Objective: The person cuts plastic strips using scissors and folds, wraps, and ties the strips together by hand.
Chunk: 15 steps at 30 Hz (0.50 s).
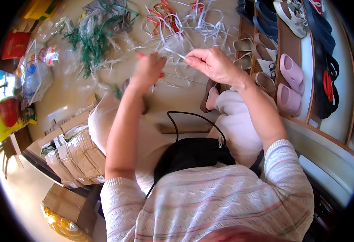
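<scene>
Pinching a thin white strip [178, 54], right hand [214, 66] closed, left hand [148, 71] blurred, grip unclear

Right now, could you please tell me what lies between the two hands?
In the head view, a thin white strand leads from the right hand's grip toward the left hand, above the floor; blur hides whether it reaches the left.

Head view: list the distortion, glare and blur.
Head view: wide-angle curvature bows the shoe rack, black surrounds the image; floor at lower left washed out by bright light; left hand smeared, probably by motion, right hand crisper.
</scene>
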### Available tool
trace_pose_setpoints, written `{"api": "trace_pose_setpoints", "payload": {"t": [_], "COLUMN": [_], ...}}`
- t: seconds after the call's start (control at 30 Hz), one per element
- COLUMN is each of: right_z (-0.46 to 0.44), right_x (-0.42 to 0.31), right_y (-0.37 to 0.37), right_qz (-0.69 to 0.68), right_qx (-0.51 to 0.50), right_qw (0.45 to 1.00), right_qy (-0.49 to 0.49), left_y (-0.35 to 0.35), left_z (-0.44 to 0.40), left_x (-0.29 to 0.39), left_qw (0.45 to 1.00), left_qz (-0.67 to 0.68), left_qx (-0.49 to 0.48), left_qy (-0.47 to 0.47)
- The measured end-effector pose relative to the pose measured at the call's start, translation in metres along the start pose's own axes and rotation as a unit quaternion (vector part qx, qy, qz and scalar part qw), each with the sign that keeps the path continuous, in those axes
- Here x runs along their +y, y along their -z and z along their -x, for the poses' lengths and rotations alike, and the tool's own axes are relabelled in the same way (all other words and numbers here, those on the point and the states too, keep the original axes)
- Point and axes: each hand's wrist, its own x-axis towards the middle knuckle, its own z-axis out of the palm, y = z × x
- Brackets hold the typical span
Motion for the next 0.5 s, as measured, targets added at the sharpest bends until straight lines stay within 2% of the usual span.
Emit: {"api": "trace_pose_setpoints", "payload": {"t": [0.07, 0.13, 0.27, 0.3, 0.33, 0.37, 0.43, 0.47, 0.5], "right_z": [0.001, 0.000, -0.003, -0.003, -0.003, -0.005, -0.007, -0.008, -0.010], "right_x": [0.001, 0.012, 0.026, 0.023, 0.020, 0.019, 0.033, 0.039, 0.039], "right_y": [-0.005, -0.007, 0.000, 0.002, 0.004, 0.007, 0.008, 0.012, 0.017], "right_qz": [-0.123, -0.166, -0.230, -0.256, -0.282, -0.288, -0.297, -0.297, -0.297], "right_qx": [-0.051, -0.079, -0.135, -0.157, -0.178, -0.195, -0.150, -0.141, -0.131], "right_qw": [0.987, 0.976, 0.956, 0.946, 0.934, 0.925, 0.941, 0.941, 0.939], "right_qy": [-0.094, -0.115, -0.124, -0.126, -0.129, -0.155, -0.061, -0.086, -0.110], "left_y": [0.017, 0.036, 0.043, 0.038, 0.035, 0.029, 0.020, 0.017, 0.015], "left_z": [-0.002, 0.005, 0.012, 0.014, 0.019, 0.022, 0.028, 0.029, 0.028], "left_x": [0.002, 0.015, 0.020, 0.020, 0.025, 0.028, 0.034, 0.035, 0.034], "left_qw": [0.965, 0.873, 0.754, 0.741, 0.764, 0.756, 0.753, 0.738, 0.752], "left_qz": [0.244, 0.453, 0.596, 0.605, 0.575, 0.561, 0.510, 0.492, 0.440], "left_qx": [-0.063, -0.126, -0.276, -0.289, -0.294, -0.337, -0.415, -0.461, -0.490], "left_qy": [0.070, 0.127, 0.028, 0.016, 0.016, 0.009, 0.003, 0.021, 0.040]}}
